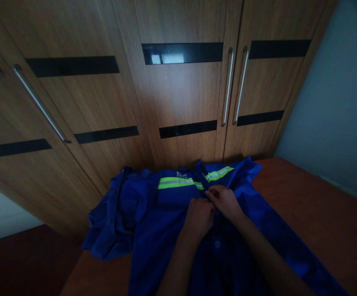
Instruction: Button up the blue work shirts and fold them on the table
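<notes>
A blue work jacket (pixel 163 222) with yellow-green and silver reflective strips across the chest lies spread out, its collar end away from me. My left hand (pixel 199 217) is closed on the jacket's front opening, just below the strip. Close beside it, my right hand (pixel 226 202) pinches the same front edge, thumb and fingers together. The fingertips nearly meet, and whatever small part lies between them is hidden. Lower on the front, a round button (pixel 217 244) shows. White lettering (pixel 181 174) sits above the left strip.
Another bunched blue garment (pixel 117 218) lies at the left, against the jacket. Both rest on a reddish-brown wooden surface (pixel 314 205). Behind stands a wooden wardrobe (pixel 184 94) with black bands and long metal handles (pixel 228 86). A pale wall (pixel 335 115) is at the right.
</notes>
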A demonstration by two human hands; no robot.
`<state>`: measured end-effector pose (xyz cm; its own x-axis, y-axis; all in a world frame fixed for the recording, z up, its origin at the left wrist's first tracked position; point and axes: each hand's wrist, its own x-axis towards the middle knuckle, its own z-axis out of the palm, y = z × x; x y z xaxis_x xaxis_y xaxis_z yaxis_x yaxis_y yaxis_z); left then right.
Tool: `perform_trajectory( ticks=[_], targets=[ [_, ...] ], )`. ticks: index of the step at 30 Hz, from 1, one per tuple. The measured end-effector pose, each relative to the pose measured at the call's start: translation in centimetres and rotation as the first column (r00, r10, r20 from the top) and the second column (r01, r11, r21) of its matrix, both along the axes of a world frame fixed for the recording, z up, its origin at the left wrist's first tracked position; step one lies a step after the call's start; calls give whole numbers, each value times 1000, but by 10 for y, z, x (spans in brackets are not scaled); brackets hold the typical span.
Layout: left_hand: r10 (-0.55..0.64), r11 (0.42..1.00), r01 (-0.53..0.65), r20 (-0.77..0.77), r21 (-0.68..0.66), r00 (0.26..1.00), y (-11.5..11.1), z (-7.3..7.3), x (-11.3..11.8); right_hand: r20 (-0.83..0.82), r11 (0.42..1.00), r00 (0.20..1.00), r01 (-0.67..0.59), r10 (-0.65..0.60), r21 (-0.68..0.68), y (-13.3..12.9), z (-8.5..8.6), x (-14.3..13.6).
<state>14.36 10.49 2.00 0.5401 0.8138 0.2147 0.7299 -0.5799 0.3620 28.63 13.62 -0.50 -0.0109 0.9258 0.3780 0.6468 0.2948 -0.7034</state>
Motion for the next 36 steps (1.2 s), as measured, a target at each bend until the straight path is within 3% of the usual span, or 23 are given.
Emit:
perform_trajectory(
  ticks=[3,6,10,14,20,24,28,32,36],
  targets=[
    [-35,998,36,18,-55,999,-1,-2,-1,-57,993,998,18,-25,-116,8,-8,2],
    [-28,997,33,63,-71,998,4,-7,-4,-135,989,989,46,-65,-141,12,-20,8],
    [103,991,-76,246,-114,964,17,-16,-7,-325,984,941,44,-99,-172,16,-28,14],
    [245,968,-214,319,-130,915,34,-27,-5,-574,977,807,17,-138,-211,23,-30,17],
    [338,939,-301,284,-164,897,67,-37,6,-825,976,552,-83,-125,-203,29,-35,19],
    [359,927,-318,229,-199,905,83,-35,15,-893,971,437,-145,-111,-192,35,-34,22],
    [397,911,-349,234,-221,887,87,-37,20,-917,960,382,-194,-114,-200,39,-32,23],
    [428,900,-361,337,-245,839,87,-43,19,-923,957,363,-197,-131,-213,38,-28,20],
    [440,897,-338,518,-284,733,90,-42,11,-926,953,356,-216,-125,-212,34,-20,16]
  ],
)
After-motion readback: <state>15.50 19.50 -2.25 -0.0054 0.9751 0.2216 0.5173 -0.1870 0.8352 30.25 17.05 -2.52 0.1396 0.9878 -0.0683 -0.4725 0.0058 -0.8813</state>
